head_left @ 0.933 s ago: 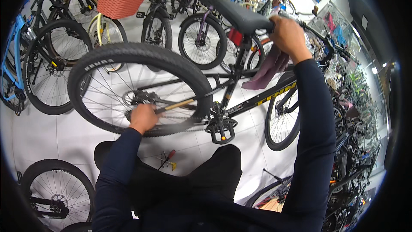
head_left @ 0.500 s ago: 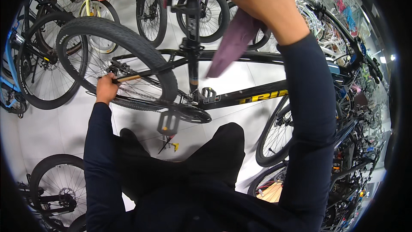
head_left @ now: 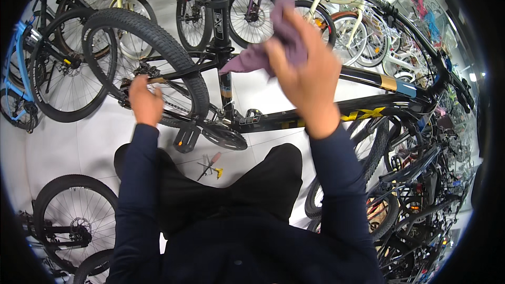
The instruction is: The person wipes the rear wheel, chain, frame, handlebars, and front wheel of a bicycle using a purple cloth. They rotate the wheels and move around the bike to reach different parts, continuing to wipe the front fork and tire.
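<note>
A black bicycle with yellow lettering on its frame [head_left: 368,109] stands in front of me. My left hand [head_left: 144,102] grips the frame stay beside the knobby rear wheel [head_left: 152,37]. My right hand [head_left: 305,71] is raised close to the camera and holds a purple cloth [head_left: 263,47], which hangs in front of the seat tube [head_left: 221,26]. The crank and pedal [head_left: 187,139] sit low, just beyond my knees.
Tools with a red handle and a yellow one [head_left: 213,163] lie on the white floor by my knees. More bicycles crowd the left [head_left: 52,73], the back [head_left: 315,5] and the right [head_left: 421,168]. A loose wheel [head_left: 68,221] lies at lower left.
My right hand with the cloth has come down from the saddle toward me. My left hand has stayed on the stay by the rear wheel. The view has tilted lower.
</note>
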Available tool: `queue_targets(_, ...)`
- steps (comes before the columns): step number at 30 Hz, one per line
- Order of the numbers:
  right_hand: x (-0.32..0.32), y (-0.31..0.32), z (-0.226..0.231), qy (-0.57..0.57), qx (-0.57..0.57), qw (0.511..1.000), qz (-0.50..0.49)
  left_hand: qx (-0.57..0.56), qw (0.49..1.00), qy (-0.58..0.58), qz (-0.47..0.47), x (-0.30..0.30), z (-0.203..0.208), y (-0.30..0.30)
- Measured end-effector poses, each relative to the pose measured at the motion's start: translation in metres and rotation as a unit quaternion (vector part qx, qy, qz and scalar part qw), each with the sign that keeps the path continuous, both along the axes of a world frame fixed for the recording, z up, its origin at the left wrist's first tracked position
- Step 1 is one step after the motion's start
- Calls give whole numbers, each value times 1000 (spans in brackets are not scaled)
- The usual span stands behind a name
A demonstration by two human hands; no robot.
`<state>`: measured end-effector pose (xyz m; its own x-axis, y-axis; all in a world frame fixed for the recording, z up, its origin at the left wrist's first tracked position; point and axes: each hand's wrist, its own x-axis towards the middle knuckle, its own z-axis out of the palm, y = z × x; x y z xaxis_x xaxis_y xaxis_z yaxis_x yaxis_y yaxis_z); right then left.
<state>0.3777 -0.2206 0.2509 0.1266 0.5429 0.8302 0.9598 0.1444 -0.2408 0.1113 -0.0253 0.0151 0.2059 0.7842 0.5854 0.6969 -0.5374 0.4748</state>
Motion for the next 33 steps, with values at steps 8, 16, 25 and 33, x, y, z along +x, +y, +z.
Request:
queue_targets(8,-15,-101,-199,353,-397,846,-46,-175,961,82,-198,20,25,-142)
queue_targets(16,-1,-118,-212,598,-281,745,90,-284,885,39,-367,52,86,-131)
queue_targets(25,16,-110,-187,446,-289,840,113,-279,790,123,-532,121,59,-103)
queue_targets(33,16,-119,-227,402,-386,828,-65,-177,874,28,-451,116,39,-95)
